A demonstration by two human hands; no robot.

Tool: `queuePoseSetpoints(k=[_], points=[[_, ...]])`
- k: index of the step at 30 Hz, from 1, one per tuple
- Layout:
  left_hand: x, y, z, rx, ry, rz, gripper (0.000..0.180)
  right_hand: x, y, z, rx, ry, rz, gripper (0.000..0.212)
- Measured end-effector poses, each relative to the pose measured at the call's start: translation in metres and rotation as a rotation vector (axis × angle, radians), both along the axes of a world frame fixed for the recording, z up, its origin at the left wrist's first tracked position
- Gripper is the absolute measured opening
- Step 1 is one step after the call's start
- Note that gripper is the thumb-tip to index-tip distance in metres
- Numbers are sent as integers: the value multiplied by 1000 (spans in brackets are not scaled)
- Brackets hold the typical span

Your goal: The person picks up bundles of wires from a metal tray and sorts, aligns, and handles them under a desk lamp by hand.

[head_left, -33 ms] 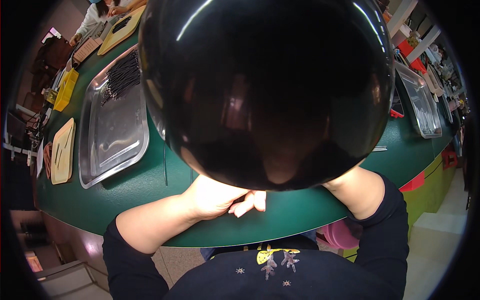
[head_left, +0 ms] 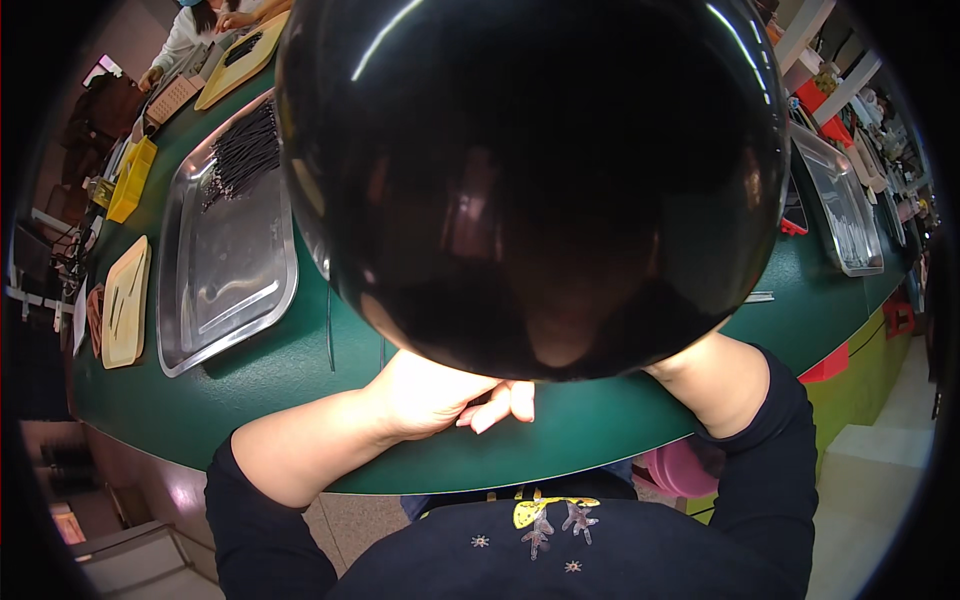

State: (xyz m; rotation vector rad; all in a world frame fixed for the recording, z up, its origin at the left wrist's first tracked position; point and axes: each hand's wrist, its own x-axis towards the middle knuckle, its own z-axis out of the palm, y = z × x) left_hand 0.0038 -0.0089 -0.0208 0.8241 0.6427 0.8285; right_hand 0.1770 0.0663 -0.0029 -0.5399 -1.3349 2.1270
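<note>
A large glossy black dome (head_left: 540, 190), which looks like a lamp shade, covers the middle of the view. My left hand (head_left: 445, 400) reaches under its lower rim, brightly lit, with the lower fingers curled in. Its thumb and upper fingers are hidden, so what it holds, if anything, does not show. Of my right hand, only the wrist (head_left: 690, 368) shows at the dome's lower right; its fingers are out of sight behind the dome. Both hands are over the near part of the green table (head_left: 570, 425).
Left of the dome lies a metal tray (head_left: 225, 255) with a bundle of thin black pieces (head_left: 245, 150). Beyond it are a cream tray (head_left: 125, 305) and a yellow bin (head_left: 132, 180). Another metal tray (head_left: 850, 215) stands at right. A person (head_left: 190, 40) works at the far left.
</note>
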Motion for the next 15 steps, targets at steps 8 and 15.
queuePoseSetpoints(k=[8, 15], points=[[2, -3, 4, -69, 83, 148, 19, 6, -3, 7, 0, -43, -69, 15], [0, -3, 3, -127, -107, 102, 24, 7, 0, 8, -77, 33, 27, 10]])
